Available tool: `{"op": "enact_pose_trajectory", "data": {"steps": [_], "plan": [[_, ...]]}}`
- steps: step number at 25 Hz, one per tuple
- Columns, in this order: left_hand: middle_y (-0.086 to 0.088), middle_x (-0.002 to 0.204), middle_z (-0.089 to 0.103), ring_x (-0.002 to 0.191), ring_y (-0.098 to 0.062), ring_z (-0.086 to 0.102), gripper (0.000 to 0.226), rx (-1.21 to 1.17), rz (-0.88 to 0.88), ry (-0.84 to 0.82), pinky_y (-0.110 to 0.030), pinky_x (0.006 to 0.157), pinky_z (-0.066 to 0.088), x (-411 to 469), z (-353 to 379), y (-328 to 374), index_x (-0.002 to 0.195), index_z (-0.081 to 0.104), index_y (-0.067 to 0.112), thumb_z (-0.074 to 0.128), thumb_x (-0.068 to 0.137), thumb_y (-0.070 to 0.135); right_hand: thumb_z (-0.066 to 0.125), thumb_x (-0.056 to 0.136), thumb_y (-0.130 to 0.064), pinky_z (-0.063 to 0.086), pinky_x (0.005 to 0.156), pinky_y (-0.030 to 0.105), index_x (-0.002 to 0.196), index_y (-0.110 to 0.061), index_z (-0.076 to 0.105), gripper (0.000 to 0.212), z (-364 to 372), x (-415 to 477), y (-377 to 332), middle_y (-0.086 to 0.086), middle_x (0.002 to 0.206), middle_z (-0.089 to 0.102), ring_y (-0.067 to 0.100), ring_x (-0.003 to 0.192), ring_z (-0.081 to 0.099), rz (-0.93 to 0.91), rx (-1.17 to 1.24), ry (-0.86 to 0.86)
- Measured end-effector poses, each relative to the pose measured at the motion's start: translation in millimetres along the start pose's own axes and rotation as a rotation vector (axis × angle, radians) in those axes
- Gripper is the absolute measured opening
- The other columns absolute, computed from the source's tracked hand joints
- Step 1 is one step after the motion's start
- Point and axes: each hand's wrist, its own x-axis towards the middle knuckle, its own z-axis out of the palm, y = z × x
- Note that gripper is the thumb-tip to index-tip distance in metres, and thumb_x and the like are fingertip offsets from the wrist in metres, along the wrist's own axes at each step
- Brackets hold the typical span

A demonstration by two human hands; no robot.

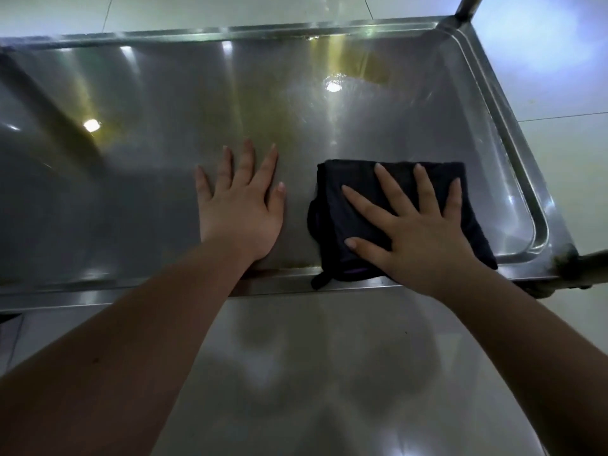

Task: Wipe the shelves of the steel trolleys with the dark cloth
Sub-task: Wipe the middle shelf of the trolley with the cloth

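Floor tile, pale and glossy, fills the nearest ground at 6 o'clock, and two bare forearms cross it from the lower corners toward the trolley. Beyond the tile runs the near rim of the steel shelf, a shallow tray with a raised lip all round. The left hand lies palm down on bare metal just past that rim, a little toward 9 o'clock from the middle of the view, its fingers straight and slightly spread, holding nothing. Just beside it, toward 3 o'clock and not touching it, the right hand presses flat on the dark cloth, fingers straight and fanned wide, thumb out to the side. The cloth is folded into a rough square and sits on the shelf by its near rim, toward the right end; a small tail of it hangs over the rim at 6 o'clock of the fold. At 4 o'clock the shelf's near right corner meets a dark, blurred fitting that I cannot make out. Farther in, the steel carries yellowish streaks and two bright light spots. At 1 o'clock a steel post rises from the far right corner, with more pale floor behind.
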Motion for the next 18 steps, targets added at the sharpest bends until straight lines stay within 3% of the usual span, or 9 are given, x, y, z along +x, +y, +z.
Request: {"op": "enact_pose_trajectory", "data": {"steps": [9, 12, 15, 18], "plan": [[0.006, 0.165, 0.000, 0.151, -0.021, -0.005, 0.057, -0.026, -0.011, 0.009, -0.055, 0.118, -0.004, -1.9, 1.1, -1.6, 0.154, 0.000, 0.043, 0.012, 0.099, 0.053, 0.011, 0.078, -0.088, -0.017, 0.103, 0.074, 0.142, -0.063, -0.009, 0.072, -20.9, 163.0, -12.4, -0.007, 0.163, -0.014, 0.044, 0.145, -0.017, 0.212, 0.038, -0.049], [0.008, 0.164, 0.001, 0.151, -0.020, -0.004, 0.058, -0.042, -0.016, 0.009, -0.054, 0.119, -0.003, -2.8, 0.0, -3.2, 0.153, 0.001, 0.044, 0.013, 0.098, 0.055, 0.011, 0.079, -0.087, -0.017, 0.102, 0.072, 0.143, -0.062, -0.009, 0.071, -19.5, 177.3, -19.4, -0.008, 0.163, -0.012, 0.044, 0.145, -0.015, 0.189, 0.009, -0.051], [0.008, 0.164, 0.003, 0.151, -0.020, -0.001, 0.058, -0.057, -0.009, 0.019, -0.052, 0.119, -0.003, -2.1, -0.8, -4.5, 0.153, 0.004, 0.045, 0.014, 0.098, 0.056, 0.010, 0.079, -0.087, -0.010, 0.109, 0.070, 0.142, -0.064, -0.006, 0.069, -24.7, 159.5, 35.5, -0.014, 0.163, -0.005, 0.037, 0.148, -0.007, 0.152, -0.007, -0.009], [0.007, 0.164, 0.003, 0.151, -0.022, 0.000, 0.058, -0.034, -0.009, 0.030, -0.054, 0.119, -0.002, -2.2, 1.0, -1.8, 0.153, 0.003, 0.044, 0.013, 0.098, 0.056, 0.008, 0.074, -0.087, -0.008, 0.111, 0.067, 0.143, -0.063, -0.004, 0.073, -29.0, 134.0, 105.0, -0.015, 0.163, -0.001, 0.034, 0.149, -0.004, 0.351, 0.018, -0.028]]}}
